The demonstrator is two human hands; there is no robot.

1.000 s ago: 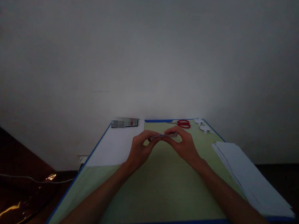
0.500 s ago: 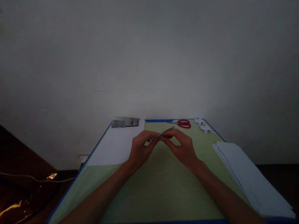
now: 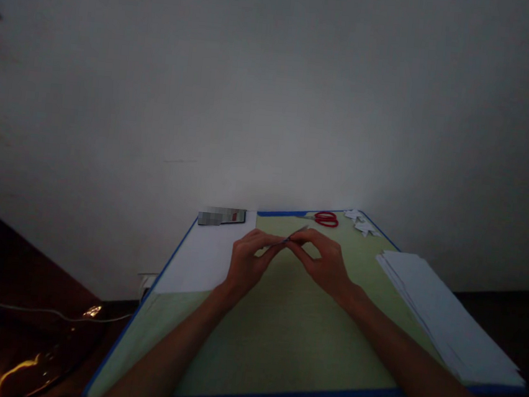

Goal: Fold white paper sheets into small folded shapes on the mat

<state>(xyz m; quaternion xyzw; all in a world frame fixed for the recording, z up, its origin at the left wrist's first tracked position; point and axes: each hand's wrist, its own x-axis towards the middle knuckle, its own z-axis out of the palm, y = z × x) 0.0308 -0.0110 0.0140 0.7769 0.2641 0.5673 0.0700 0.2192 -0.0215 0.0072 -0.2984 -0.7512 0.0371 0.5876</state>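
A small folded piece of white paper (image 3: 299,231) is pinched between my two hands, above the middle of the green tabletop. My left hand (image 3: 249,256) is closed on its left part, thumb below and fingers on top. My right hand (image 3: 325,257) grips it from the other side with thumb and forefinger, the fingertips of both hands nearly touching. One edge of the paper sticks up behind my right fingertips. Most of the piece is hidden by my fingers, so its exact shape cannot be made out.
Red-handled scissors (image 3: 325,219) lie at the table's back edge. Small folded paper pieces (image 3: 362,225) are at the back right corner. A stack of white paper (image 3: 444,316) lies on the right. A phone (image 3: 232,216) rests on a white sheet (image 3: 195,267) at the left.
The right part of the paper has tilted up from lying nearly flat, and less of the paper shows now at my left fingers. Both hands stay in about the same place.
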